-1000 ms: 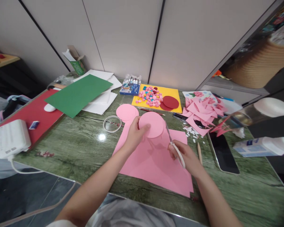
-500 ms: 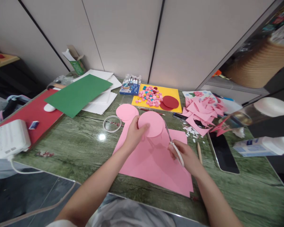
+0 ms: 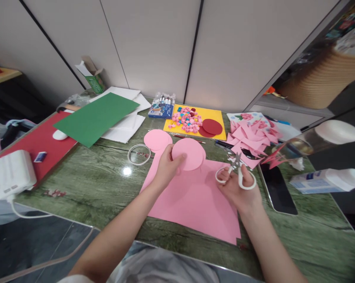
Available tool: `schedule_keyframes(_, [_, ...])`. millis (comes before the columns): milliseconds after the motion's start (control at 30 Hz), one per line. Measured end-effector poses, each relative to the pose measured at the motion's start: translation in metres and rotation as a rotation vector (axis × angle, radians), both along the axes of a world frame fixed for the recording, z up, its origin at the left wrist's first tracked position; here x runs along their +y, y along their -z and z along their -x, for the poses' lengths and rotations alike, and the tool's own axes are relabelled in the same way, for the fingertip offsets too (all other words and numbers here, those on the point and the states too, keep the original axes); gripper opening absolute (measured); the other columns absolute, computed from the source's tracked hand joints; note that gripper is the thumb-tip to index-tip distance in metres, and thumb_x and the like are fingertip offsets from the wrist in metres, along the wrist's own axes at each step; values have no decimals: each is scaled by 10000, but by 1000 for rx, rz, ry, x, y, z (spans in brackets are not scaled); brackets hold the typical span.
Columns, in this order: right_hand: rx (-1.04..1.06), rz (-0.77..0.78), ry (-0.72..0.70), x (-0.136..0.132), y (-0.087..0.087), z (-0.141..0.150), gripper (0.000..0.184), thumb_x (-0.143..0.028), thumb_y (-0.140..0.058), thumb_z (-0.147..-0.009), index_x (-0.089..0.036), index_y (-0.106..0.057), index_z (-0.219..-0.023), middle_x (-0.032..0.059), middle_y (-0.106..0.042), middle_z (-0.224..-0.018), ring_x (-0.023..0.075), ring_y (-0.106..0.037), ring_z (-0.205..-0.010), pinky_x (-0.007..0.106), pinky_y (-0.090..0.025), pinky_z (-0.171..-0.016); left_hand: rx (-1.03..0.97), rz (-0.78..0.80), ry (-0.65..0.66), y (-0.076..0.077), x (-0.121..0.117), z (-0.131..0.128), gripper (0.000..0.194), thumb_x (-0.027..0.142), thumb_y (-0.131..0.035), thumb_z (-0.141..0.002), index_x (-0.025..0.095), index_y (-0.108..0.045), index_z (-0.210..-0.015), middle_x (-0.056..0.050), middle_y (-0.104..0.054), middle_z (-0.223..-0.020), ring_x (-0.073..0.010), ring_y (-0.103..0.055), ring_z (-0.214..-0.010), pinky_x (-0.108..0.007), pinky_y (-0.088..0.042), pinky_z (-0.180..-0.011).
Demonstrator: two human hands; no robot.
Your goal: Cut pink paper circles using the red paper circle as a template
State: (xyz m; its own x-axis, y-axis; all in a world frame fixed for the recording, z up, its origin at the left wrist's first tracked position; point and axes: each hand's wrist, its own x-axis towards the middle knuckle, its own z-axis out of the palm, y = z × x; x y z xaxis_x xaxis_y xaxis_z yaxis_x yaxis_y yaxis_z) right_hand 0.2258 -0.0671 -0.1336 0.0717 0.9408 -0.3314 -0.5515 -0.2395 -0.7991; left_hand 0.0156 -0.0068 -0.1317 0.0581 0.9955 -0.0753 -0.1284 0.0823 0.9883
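Note:
Between thumb and fingers, my left hand (image 3: 168, 167) grips a pink paper circle (image 3: 188, 154) by its left edge; a second pink edge shows behind it. My right hand (image 3: 239, 191) is palm up, with thumb and fingers through the loops of white-handled scissors (image 3: 237, 167). Their blades point away from me, apart from the paper circle. Below both hands lie pink paper sheets (image 3: 192, 208). More pink circles (image 3: 156, 140) rest beyond my left hand, beside a white ring (image 3: 139, 154).
Pink paper scraps (image 3: 251, 135) heap at the right, near a phone (image 3: 279, 188) and bottle (image 3: 328, 181). At the back, yellow paper (image 3: 217, 114) bears small pompoms (image 3: 189, 119) and red circles (image 3: 212, 127). Green paper (image 3: 97, 116) and a white power adapter (image 3: 13, 173) are left.
My right hand has moved right, away from the paper circle, and turned palm up with the scissors. My left hand keeps its hold on the circle, nearly still.

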Motion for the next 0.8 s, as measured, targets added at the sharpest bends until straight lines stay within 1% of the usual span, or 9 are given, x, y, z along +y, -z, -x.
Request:
schedule_keyframes(100, [93,34,-31,-1,-1,-1,448,-627,-436,-787,-221,-625,-803,37,-542,-720,176,-511,-682,320,-445,-601,-51,17,5,0,0,-1,322,299,-646,-693,194,-476,-944,-20,-602,-865,-162,-584,-755,-263,-479,-596])
schedule_keyframes(200, [161,13,58,0,2,0,300,-503,-574,-774,-207,-619,-780,-1,-497,-659,129,-471,-605,275,-440,-582,-113,31,12,-2,-1,-1,403,280,-662,-676,210,-436,-1002,-17,-619,-856,-161,-607,-727,-264,-485,-579])
schedule_keyframes(300, [97,-41,126,1,4,0,205,-411,-612,-779,-210,-603,-738,-34,-420,-591,105,-399,-532,251,-419,-555,-122,10,22,-2,-1,-1,448,260,-658,-681,227,-408,-1051,-4,-621,-805,-148,-609,-656,-254,-480,-549])
schedule_keyframes(367, [36,-61,107,0,1,1,269,-473,-529,-816,-221,-615,-776,-17,-442,-626,125,-420,-568,270,-423,-577,-116,-13,25,-2,-2,-1,466,253,-649,-692,242,-395,-1082,-2,-625,-799,-142,-605,-626,-250,-475,-535])
schedule_keyframes(467, [1,-54,-12,-5,-10,7,485,-600,-325,-847,-228,-633,-890,23,-476,-709,164,-462,-641,304,-420,-604,-95,-48,34,-3,-3,-1,438,255,-635,-711,254,-413,-1088,-3,-623,-796,-138,-595,-612,-246,-466,-526])
schedule_keyframes(533, [-27,-79,-127,-10,-16,13,535,-600,-263,-860,-220,-634,-927,17,-444,-666,163,-441,-605,302,-397,-585,-88,-85,14,-4,-4,-2,432,246,-633,-721,261,-428,-1101,4,-615,-769,-134,-586,-618,-244,-461,-543])
schedule_keyframes(667, [-197,-194,-339,-18,-16,22,492,-595,-324,-848,-211,-613,-956,-1,-432,-582,160,-397,-539,298,-343,-561,-49,-158,-78,-5,-4,-1,447,238,-618,-745,267,-448,-1157,5,-614,-746,-135,-574,-642,-254,-454,-585])
schedule_keyframes(733, [-295,-233,-449,-21,-12,23,493,-604,-351,-838,-193,-596,-960,0,-454,-572,162,-401,-535,302,-331,-568,32,-202,-140,-4,-3,1,352,246,-614,-746,239,-537,-1090,-18,-633,-802,-147,-582,-693,-263,-454,-612])
schedule_keyframes(800, [-378,-258,-539,-23,-10,23,484,-597,-362,-841,-180,-580,-956,-3,-462,-572,161,-406,-538,304,-327,-583,114,-243,-195,-1,-2,3,220,249,-612,-746,207,-628,-961,-39,-655,-869,-163,-590,-769,-271,-456,-654])
